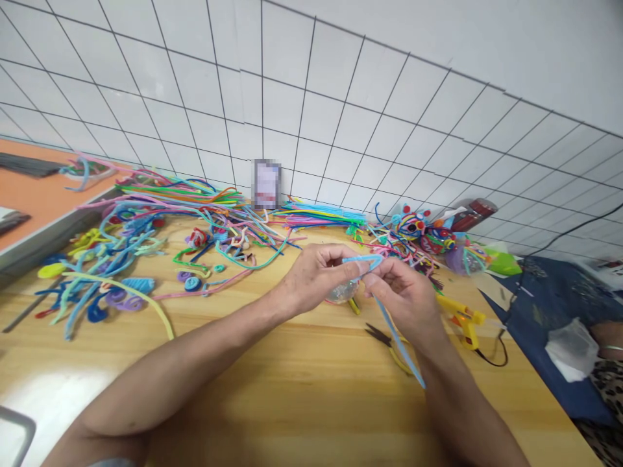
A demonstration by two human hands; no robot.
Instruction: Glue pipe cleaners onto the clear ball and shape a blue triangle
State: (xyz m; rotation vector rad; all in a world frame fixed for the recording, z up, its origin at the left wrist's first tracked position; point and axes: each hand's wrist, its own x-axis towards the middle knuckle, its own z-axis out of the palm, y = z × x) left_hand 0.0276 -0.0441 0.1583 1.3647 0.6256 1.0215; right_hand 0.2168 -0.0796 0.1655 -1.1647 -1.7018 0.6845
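Note:
Between my two hands is a light blue pipe cleaner, bent over at its upper end, with a long tail hanging down to the right. My left hand pinches the bent part between thumb and fingers. On the other side of the bend, my right hand has its fingertips closed on the same strand. Behind the hands, a clear round ball sits on the table, partly hidden. Below my right hand lie pliers with yellow handles, partly covered by the hanging tail.
A yellow glue gun with a black cord lies at right. Loose and coiled pipe cleaners spread over the left, with bundles along the tiled wall. A phone leans there. Decorated balls stand back right. Another person's sleeve shows at the right edge.

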